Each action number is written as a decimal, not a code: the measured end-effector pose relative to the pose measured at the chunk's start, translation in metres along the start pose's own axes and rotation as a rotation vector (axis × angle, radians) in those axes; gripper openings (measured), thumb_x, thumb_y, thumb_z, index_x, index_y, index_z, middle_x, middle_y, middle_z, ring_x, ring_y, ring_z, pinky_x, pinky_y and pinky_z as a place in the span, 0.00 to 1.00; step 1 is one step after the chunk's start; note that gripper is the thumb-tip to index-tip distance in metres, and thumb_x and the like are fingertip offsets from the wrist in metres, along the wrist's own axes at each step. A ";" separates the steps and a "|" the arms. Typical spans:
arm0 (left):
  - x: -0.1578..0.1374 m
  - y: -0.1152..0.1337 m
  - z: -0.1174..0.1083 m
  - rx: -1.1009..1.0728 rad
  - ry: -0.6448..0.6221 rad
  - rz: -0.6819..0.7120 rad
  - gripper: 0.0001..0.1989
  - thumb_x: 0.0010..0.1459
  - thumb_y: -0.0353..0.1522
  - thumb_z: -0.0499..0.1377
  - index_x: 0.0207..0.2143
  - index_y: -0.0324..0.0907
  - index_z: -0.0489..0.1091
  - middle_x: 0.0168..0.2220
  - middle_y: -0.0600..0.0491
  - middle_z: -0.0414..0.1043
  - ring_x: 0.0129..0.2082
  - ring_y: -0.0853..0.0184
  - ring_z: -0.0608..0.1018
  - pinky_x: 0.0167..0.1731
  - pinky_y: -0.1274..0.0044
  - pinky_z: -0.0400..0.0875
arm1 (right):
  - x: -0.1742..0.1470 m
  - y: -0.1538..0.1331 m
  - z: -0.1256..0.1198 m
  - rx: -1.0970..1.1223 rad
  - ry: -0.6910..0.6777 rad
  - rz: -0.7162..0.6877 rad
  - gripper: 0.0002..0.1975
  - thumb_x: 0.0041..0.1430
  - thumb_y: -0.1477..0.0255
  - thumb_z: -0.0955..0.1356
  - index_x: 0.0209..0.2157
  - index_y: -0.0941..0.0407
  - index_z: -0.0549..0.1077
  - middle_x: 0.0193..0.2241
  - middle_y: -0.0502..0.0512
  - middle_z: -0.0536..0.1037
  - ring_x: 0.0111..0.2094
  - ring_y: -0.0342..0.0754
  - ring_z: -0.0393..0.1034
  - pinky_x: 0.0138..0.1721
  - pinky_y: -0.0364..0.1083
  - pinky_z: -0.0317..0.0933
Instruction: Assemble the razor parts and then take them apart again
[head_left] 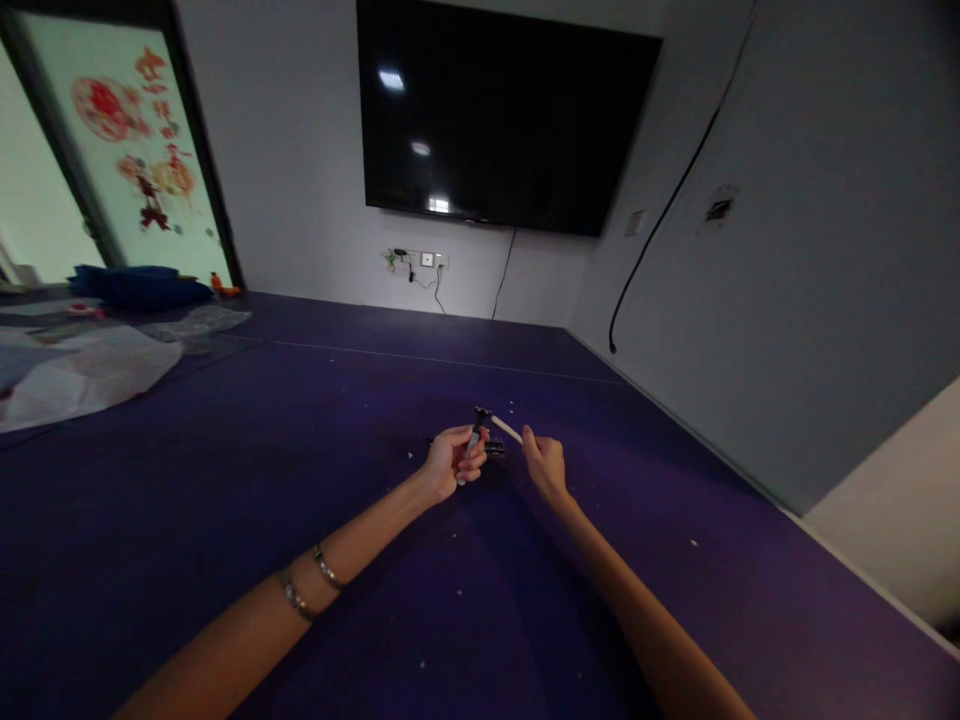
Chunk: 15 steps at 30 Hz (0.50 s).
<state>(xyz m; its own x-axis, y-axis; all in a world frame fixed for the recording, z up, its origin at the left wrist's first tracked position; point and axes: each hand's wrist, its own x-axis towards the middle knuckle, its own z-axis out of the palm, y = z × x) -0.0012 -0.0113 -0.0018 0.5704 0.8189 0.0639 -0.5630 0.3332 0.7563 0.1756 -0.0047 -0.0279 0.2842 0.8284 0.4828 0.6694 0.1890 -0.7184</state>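
Note:
My left hand is closed around the grey handle of what looks like a razor, its black head pointing up and away from me. In my right hand a slim white stick is gripped at its near end. The stick's far tip reaches close to the black head; whether they touch I cannot tell. Just behind the left fingers, a small black object lies on the dark purple surface, partly hidden.
Small white bits are scattered over the surface. Crumpled clear plastic and a dark blue cloth bundle lie at the far left. A wall-mounted television is ahead. One black cable hangs down the right wall.

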 end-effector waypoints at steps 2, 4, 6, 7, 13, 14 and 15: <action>0.001 -0.001 -0.001 0.001 -0.001 -0.018 0.09 0.55 0.33 0.52 0.30 0.34 0.66 0.16 0.59 0.53 0.11 0.79 0.52 0.09 0.86 0.44 | 0.001 -0.001 0.001 0.087 0.035 0.027 0.26 0.56 0.55 0.55 0.11 0.55 0.56 0.10 0.48 0.56 0.15 0.40 0.50 0.19 0.42 0.41; 0.002 -0.003 -0.002 0.000 -0.001 -0.039 0.13 0.56 0.36 0.51 0.31 0.34 0.67 0.17 0.59 0.53 0.12 0.79 0.53 0.09 0.86 0.44 | 0.003 -0.005 0.002 0.165 0.050 0.035 0.25 0.56 0.55 0.55 0.12 0.55 0.55 0.11 0.47 0.55 0.15 0.40 0.49 0.19 0.42 0.41; 0.003 -0.004 -0.001 0.028 -0.003 -0.036 0.13 0.56 0.37 0.52 0.31 0.34 0.67 0.17 0.59 0.54 0.12 0.79 0.54 0.09 0.86 0.44 | 0.003 -0.008 0.003 0.202 0.035 0.040 0.25 0.56 0.56 0.55 0.12 0.55 0.55 0.11 0.47 0.55 0.15 0.39 0.49 0.19 0.42 0.41; 0.003 -0.005 -0.001 0.056 -0.005 -0.024 0.12 0.55 0.36 0.53 0.32 0.34 0.67 0.17 0.59 0.54 0.12 0.79 0.54 0.10 0.86 0.44 | 0.003 -0.009 0.003 0.208 0.026 0.049 0.24 0.56 0.56 0.56 0.12 0.55 0.55 0.11 0.47 0.55 0.15 0.40 0.49 0.19 0.42 0.42; 0.004 -0.005 -0.002 0.140 -0.028 0.009 0.12 0.56 0.37 0.53 0.33 0.35 0.67 0.19 0.59 0.56 0.13 0.78 0.59 0.11 0.85 0.51 | 0.000 -0.008 0.003 0.261 0.006 0.113 0.23 0.55 0.57 0.56 0.13 0.55 0.55 0.11 0.47 0.55 0.16 0.40 0.49 0.19 0.42 0.42; 0.004 -0.005 -0.002 0.145 -0.025 0.000 0.13 0.57 0.38 0.52 0.34 0.36 0.67 0.19 0.58 0.56 0.14 0.77 0.59 0.11 0.85 0.52 | 0.000 -0.009 0.003 0.265 0.006 0.111 0.23 0.55 0.57 0.56 0.13 0.55 0.55 0.11 0.47 0.55 0.16 0.40 0.49 0.19 0.42 0.43; 0.005 -0.005 -0.002 0.148 -0.022 -0.008 0.14 0.58 0.38 0.51 0.34 0.36 0.67 0.19 0.58 0.56 0.14 0.77 0.59 0.11 0.85 0.53 | 0.000 -0.011 0.003 0.264 0.006 0.106 0.23 0.56 0.56 0.56 0.13 0.55 0.55 0.11 0.46 0.55 0.15 0.40 0.50 0.19 0.42 0.43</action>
<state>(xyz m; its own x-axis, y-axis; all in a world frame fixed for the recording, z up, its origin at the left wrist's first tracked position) 0.0031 -0.0082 -0.0072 0.5884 0.8055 0.0701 -0.4651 0.2663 0.8442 0.1661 -0.0051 -0.0219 0.3478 0.8479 0.4001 0.4336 0.2329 -0.8705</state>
